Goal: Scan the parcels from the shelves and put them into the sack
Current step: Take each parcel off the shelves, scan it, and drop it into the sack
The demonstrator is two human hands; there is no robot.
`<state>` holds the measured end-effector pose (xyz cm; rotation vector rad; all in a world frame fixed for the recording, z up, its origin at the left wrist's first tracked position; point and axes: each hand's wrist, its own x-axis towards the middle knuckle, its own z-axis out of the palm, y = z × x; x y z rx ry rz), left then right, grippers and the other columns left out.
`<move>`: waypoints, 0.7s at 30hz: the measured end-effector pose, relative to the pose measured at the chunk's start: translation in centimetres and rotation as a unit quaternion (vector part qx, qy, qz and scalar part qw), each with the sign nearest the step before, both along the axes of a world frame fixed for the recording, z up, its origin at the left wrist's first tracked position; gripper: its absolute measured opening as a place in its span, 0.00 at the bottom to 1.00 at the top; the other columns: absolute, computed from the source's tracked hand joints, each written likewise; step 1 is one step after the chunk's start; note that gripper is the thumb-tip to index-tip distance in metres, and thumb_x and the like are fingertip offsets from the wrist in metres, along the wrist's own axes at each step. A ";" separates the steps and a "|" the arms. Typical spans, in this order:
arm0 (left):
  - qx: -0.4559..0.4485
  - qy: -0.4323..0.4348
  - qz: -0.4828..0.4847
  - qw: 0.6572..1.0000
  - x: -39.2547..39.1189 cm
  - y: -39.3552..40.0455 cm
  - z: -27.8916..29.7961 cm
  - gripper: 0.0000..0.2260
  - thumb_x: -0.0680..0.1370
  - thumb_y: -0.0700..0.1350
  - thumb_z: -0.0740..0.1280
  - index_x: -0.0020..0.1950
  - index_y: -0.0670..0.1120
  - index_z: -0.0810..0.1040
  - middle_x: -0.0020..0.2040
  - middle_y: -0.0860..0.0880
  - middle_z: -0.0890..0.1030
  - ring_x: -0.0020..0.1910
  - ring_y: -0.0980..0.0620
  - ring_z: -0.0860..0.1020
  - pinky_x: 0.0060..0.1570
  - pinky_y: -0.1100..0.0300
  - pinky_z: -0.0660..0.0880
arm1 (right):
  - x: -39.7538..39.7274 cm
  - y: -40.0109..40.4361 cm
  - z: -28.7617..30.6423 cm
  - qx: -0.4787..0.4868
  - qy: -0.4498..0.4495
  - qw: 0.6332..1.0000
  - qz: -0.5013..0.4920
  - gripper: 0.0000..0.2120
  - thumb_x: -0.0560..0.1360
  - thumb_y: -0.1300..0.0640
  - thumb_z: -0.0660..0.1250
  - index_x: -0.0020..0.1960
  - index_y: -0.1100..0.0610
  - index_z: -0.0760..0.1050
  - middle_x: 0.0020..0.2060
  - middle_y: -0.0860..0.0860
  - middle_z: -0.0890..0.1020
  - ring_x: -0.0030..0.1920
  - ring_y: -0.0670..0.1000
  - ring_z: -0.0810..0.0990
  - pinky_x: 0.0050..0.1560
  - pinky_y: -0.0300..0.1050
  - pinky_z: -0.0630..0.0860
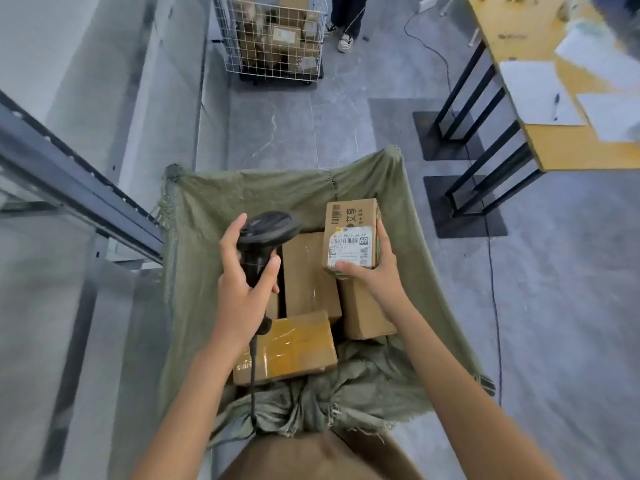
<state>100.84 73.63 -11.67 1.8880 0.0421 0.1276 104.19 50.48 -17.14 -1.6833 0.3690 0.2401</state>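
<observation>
My right hand (372, 271) grips a small cardboard parcel (349, 233) with a white barcode label facing up, held above the open green sack (249, 195). My left hand (242, 289) holds a black handheld scanner (265, 233) by its handle, its head level with the parcel and just left of it. The scanner's cable hangs down over the sack's near edge. Inside the sack lie several brown boxes: a taped one (294, 348) nearest me, a plain one (308, 271) in the middle and another (363, 313) under the held parcel.
Grey metal shelf rails (79, 192) run along the left. A wire cage trolley (273, 39) full of parcels stands far ahead, with a person's feet (346, 39) beside it. A yellow table (554, 81) with papers and black legs is at the right; a cable (491, 271) crosses the floor.
</observation>
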 end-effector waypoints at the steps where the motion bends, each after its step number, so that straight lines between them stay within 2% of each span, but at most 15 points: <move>1: -0.001 0.003 0.004 1.000 0.4 0.1 -0.3 0.32 0.83 0.42 0.67 0.72 0.74 0.57 0.42 0.58 0.80 0.35 0.56 0.79 0.46 0.75 0.73 | 0.4 0.2 -0.2 0.004 0.001 1.000 0.002 0.57 0.62 0.50 0.83 0.80 0.38 0.51 0.73 0.50 0.69 0.74 0.52 0.67 0.73 0.61 0.67; 4: -0.007 0.012 0.016 1.000 1.8 0.7 -1.2 0.31 0.83 0.43 0.67 0.74 0.71 0.57 0.46 0.64 0.80 0.34 0.54 0.79 0.46 0.71 0.75 | 2.0 1.0 -0.9 0.016 0.002 1.000 0.001 0.56 0.64 0.54 0.83 0.80 0.39 0.52 0.73 0.50 0.68 0.73 0.52 0.68 0.71 0.61 0.70; 7: -0.004 0.018 0.025 1.000 2.7 1.1 -1.7 0.31 0.82 0.44 0.67 0.75 0.70 0.58 0.54 0.67 0.78 0.33 0.53 0.79 0.46 0.66 0.78 | 3.4 2.4 -1.6 0.003 0.017 1.000 0.024 0.56 0.64 0.52 0.83 0.80 0.38 0.50 0.74 0.52 0.66 0.74 0.55 0.66 0.72 0.63 0.67; 10: -0.010 0.028 0.037 0.999 3.3 1.2 -2.0 0.30 0.82 0.46 0.68 0.75 0.69 0.58 0.62 0.68 0.74 0.34 0.52 0.80 0.46 0.67 0.77 | 4.9 4.3 -2.5 -0.017 0.025 0.998 0.055 0.56 0.65 0.51 0.82 0.80 0.39 0.49 0.73 0.54 0.67 0.72 0.57 0.68 0.71 0.63 0.68; 13: -0.006 0.037 0.044 0.998 3.7 1.4 -2.2 0.30 0.83 0.43 0.68 0.76 0.68 0.58 0.58 0.73 0.74 0.34 0.51 0.79 0.47 0.65 0.78 | 6.7 6.0 -3.3 -0.137 0.005 0.988 0.068 0.49 0.70 0.47 0.78 0.81 0.41 0.51 0.76 0.55 0.63 0.76 0.57 0.61 0.74 0.59 0.63; 15: -0.006 0.044 0.053 0.998 3.7 1.5 -2.1 0.31 0.83 0.42 0.67 0.74 0.70 0.59 0.58 0.73 0.73 0.34 0.49 0.79 0.48 0.62 0.80 | 8.0 6.5 -4.1 -0.294 -0.020 0.948 0.122 0.40 0.78 0.45 0.69 0.82 0.45 0.50 0.80 0.57 0.55 0.80 0.57 0.50 0.78 0.59 0.52; 17: -0.008 0.049 0.060 0.997 3.5 1.6 -2.2 0.31 0.83 0.41 0.67 0.74 0.69 0.59 0.55 0.72 0.75 0.35 0.47 0.79 0.48 0.60 0.80 | 9.0 6.7 -4.9 -0.446 -0.057 0.871 0.197 0.34 0.81 0.40 0.58 0.82 0.48 0.49 0.81 0.57 0.50 0.81 0.57 0.44 0.77 0.63 0.42; 19: -0.003 0.051 0.069 0.996 3.1 1.6 -2.3 0.30 0.83 0.40 0.67 0.76 0.65 0.58 0.53 0.73 0.75 0.35 0.46 0.79 0.47 0.61 0.80 | 9.5 6.7 -5.4 -0.503 -0.083 0.829 0.230 0.33 0.82 0.37 0.53 0.82 0.49 0.49 0.81 0.57 0.50 0.81 0.57 0.46 0.76 0.66 0.39; 21: -0.002 0.051 0.082 0.995 2.6 1.5 -2.3 0.31 0.83 0.40 0.67 0.75 0.68 0.59 0.54 0.72 0.75 0.35 0.46 0.79 0.45 0.64 0.79 | 9.6 6.6 -5.7 -0.500 -0.086 0.827 0.241 0.33 0.82 0.36 0.51 0.82 0.49 0.49 0.81 0.58 0.50 0.81 0.57 0.47 0.77 0.66 0.39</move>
